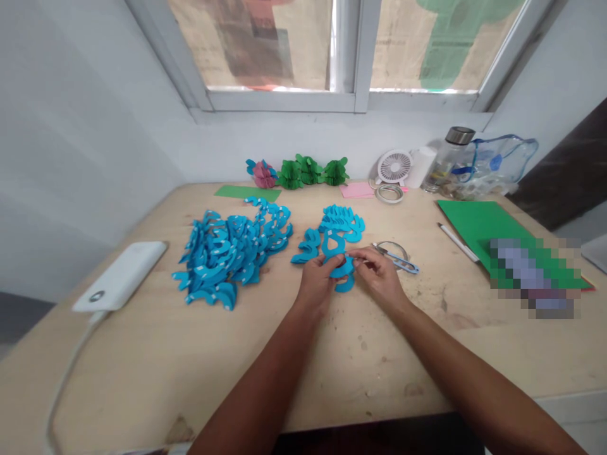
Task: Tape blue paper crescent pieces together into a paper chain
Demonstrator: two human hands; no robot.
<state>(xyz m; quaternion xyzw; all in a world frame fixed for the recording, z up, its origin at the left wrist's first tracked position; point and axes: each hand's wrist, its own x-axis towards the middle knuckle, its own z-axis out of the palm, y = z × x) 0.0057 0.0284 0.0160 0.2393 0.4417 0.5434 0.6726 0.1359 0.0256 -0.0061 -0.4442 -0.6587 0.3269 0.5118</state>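
My left hand [318, 278] grips a curved blue paper cutout [342, 270] between thumb and fingers. At the cutout's right edge, the fingers of my right hand [378, 273] are pinched together; whatever they hold is too small to make out. A small white patch shows on the paper by these fingertips. Just beyond my hands lie a loose blue cutout [334, 242], a small stack of blue cutouts [309, 243] and a fanned row of them [342, 221]. To the left spreads a large heap of blue cutouts [227, 249], many with white patches.
A blue cutter [403, 264] and a tape roll [389, 251] lie right of my hands. Green sheets [478, 227] and a white pen [458, 242] are further right. A power bank [124, 275] sits left. Green paper shapes [310, 170], a fan [394, 167] and a bottle [448, 161] line the wall.
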